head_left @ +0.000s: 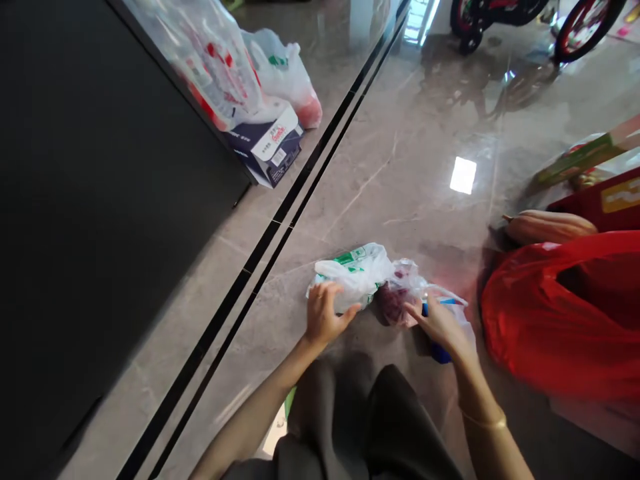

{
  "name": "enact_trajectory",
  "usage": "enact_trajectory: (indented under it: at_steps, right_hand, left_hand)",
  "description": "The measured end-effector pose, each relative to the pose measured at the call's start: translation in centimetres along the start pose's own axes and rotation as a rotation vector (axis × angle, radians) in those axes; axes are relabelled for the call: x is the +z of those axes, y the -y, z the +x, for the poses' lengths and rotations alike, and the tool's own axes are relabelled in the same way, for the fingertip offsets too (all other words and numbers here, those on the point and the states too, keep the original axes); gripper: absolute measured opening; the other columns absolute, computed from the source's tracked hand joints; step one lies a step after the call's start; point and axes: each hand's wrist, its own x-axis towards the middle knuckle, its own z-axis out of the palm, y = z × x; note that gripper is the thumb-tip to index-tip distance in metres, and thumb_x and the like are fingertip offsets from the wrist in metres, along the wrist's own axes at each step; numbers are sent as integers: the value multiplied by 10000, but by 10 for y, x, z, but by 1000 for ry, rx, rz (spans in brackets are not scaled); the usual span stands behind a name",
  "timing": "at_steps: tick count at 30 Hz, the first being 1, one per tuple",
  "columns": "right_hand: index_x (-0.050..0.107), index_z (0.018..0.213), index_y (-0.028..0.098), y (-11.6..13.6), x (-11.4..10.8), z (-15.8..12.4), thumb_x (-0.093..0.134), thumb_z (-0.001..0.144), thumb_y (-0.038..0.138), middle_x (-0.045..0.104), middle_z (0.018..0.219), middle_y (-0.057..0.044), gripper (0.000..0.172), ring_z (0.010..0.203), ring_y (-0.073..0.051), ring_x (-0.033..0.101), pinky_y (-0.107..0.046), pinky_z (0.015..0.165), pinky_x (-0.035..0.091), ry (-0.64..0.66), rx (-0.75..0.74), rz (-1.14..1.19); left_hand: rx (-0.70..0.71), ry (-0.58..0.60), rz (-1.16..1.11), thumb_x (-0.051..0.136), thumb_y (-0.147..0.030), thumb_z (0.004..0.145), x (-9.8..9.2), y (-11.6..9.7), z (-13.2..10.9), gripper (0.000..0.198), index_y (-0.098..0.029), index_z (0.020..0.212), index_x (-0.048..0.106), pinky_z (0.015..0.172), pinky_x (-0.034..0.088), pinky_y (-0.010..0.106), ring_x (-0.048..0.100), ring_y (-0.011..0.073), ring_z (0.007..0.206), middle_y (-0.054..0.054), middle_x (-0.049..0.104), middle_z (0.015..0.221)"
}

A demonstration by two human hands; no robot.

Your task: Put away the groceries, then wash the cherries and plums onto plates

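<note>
Groceries in two small bags sit on the grey tiled floor, just ahead of the person's knees. The white bag with green print lies flat, its long axis running from lower left up to the right, where it touches the clear bag of dark red produce. The left hand reaches forward, palm down on the white bag's near end, fingers curved and slightly spread with the thumb held apart. The right hand comes in from the right with the wrist bent, fingers pressed together and pointing left at the clear bag; whether they pinch its film cannot be told. A blue object under that hand is mostly hidden. The red plastic bag and the gourd are near, on the right.
</note>
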Motion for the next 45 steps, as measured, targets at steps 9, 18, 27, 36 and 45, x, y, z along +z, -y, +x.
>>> enact_trajectory:
  at_steps: [9, 18, 27, 36, 45]
  right_hand:
    - [704, 1087, 228, 79, -8, 82, 538, 883, 267, 726, 1030, -90, 266, 970, -210, 654, -307, 891, 430, 135, -674, -265]
    - [640, 1123, 23, 8, -59, 126, 486, 753, 197, 685, 1052, -177, 437, 902, -240, 644, -292, 731, 498, -276, -125, 357]
    - [569, 1245, 174, 129, -35, 77, 322, 941, 236, 652, 1151, -132, 396, 1093, -241, 593, -423, 930, 462, 57, -861, -135]
    - [623, 1098, 99, 64, -36, 82, 719, 664, 587, 647, 1089, -225, 660, 1042, -367, 600, -483, 836, 462, 251, -243, -558]
    - [630, 1155, 120, 102, 11, 17, 525, 825, 139, 626, 1100, -245, 347, 980, -348, 585, -499, 812, 455, 201, -498, -578]
  left_hand:
    - [-111, 394, 5, 550, -242, 870, 0, 0, 36, 103, -198, 854, 642, 758, 436, 293, 611, 202, 838, 58, 672, 861]
    - [-237, 29, 42, 516, -344, 810, -85, 85, 8, 319, -156, 1063, 564, 937, 442, 392, 571, 247, 1051, 116, 619, 1081]
    - [266, 573, 236, 515, -281, 855, -29, 11, 83, 361, -106, 1161, 593, 1057, 350, 465, 522, 304, 1208, 187, 621, 1191]
    - [379, 926, -208, 582, -373, 812, -56, 33, 46, 185, -244, 788, 713, 1061, 385, 422, 581, 256, 1136, 87, 694, 1067]
    - [-56, 789, 521, 562, -163, 830, -11, 13, 68, 594, -52, 1390, 400, 740, 546, 373, 677, 308, 925, 321, 475, 1336]
